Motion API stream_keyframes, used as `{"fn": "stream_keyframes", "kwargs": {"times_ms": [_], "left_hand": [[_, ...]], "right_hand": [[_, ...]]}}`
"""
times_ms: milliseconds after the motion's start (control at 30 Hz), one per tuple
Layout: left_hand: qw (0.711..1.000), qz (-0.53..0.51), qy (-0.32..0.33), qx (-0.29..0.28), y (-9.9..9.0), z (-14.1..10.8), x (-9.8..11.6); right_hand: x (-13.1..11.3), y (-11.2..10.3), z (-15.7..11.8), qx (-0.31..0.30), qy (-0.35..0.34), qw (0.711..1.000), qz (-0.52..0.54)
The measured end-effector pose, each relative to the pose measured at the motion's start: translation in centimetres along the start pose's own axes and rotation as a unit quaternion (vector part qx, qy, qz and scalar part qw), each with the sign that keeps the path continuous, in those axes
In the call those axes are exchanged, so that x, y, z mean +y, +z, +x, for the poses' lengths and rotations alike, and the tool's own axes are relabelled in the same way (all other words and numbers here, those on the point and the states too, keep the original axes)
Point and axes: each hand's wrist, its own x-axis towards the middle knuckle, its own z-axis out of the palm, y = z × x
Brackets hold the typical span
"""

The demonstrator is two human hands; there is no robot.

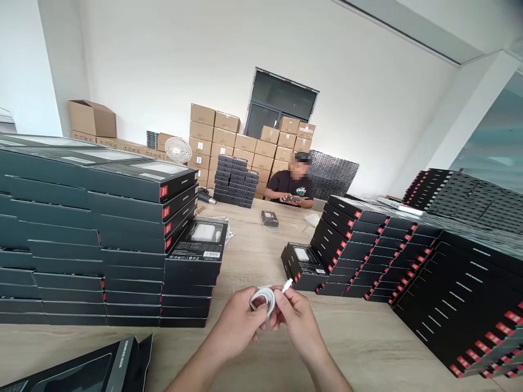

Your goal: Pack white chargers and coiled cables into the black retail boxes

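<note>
Left of the left hand, an opened black box (77,373) lies at the edge of the pale wooden table (253,261). Farther left and ahead of that hand rise stacks of dark retail boxes (122,239) with red end tabs; the top front box (196,239) shows a white charger, but its small print is too blurred to read. The left hand (235,321) curls narrowly around a white cable coil (261,301), which sits between both hands. The cable looks light and soft, though its smooth loops may slip, so the coil's gathered middle offers the surest hold. The right hand (296,321) pinches the cable just below its white connector (288,285), which sticks up beyond the fingers. Ahead and right of that hand stand more boxes (339,256), their labels also unreadable.
</note>
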Motion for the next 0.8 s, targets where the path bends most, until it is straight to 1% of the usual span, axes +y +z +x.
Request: {"fn": "stream_keyframes", "kwargs": {"times_ms": [100,167,233,300,333,400,467,533,600,633,700,733,800], "left_hand": [[0.997,0.055,0.01,0.055,0.3,0.0,0.0],[0.994,0.074,0.017,0.076,0.5,0.0,-0.1],[0.993,0.08,0.03,0.086,0.7,0.0,-0.3],[0.991,0.087,0.04,0.091,0.8,0.1,-0.6],[0.991,0.088,0.042,0.089,0.8,0.2,-0.8],[0.993,0.074,0.042,0.077,1.0,0.3,-1.0],[0.998,0.03,0.019,0.057,1.1,0.3,-1.0],[0.999,-0.036,-0.033,0.024,1.1,0.2,-0.9],[0.992,-0.093,-0.083,-0.009,1.1,0.1,-0.7],[0.989,-0.111,-0.095,-0.015,1.1,0.0,-0.6],[0.987,-0.126,-0.101,-0.002,1.0,0.0,-0.5],[0.987,-0.126,-0.1,0.011,0.9,0.0,-0.5],[0.988,-0.121,-0.098,0.024,0.8,0.1,-0.4]], "right_hand": [[0.5,-0.1,0.3,0.021,0.009,0.999,0.025],[0.9,-0.4,0.6,0.04,0.03,0.999,0.02],[0.9,-0.7,0.6,0.033,0.068,0.996,-0.049],[0.5,-0.9,0.4,-0.009,0.086,0.981,-0.173],[0.1,-1.0,0.2,-0.037,0.073,0.968,-0.238],[-0.6,-1.0,-0.2,-0.082,0.012,0.937,-0.339],[-1.1,-0.9,-0.4,-0.094,-0.043,0.915,-0.39],[-1.1,-0.7,-0.4,-0.074,-0.07,0.908,-0.406],[-0.8,-0.7,-0.3,-0.047,-0.092,0.911,-0.4],[-0.6,-0.7,-0.2,-0.038,-0.101,0.915,-0.389],[-0.2,-0.7,-0.2,-0.01,-0.114,0.927,-0.357],[-0.1,-0.8,-0.2,0.016,-0.122,0.932,-0.341],[0.1,-0.9,-0.3,0.068,-0.152,0.931,-0.324]]}}
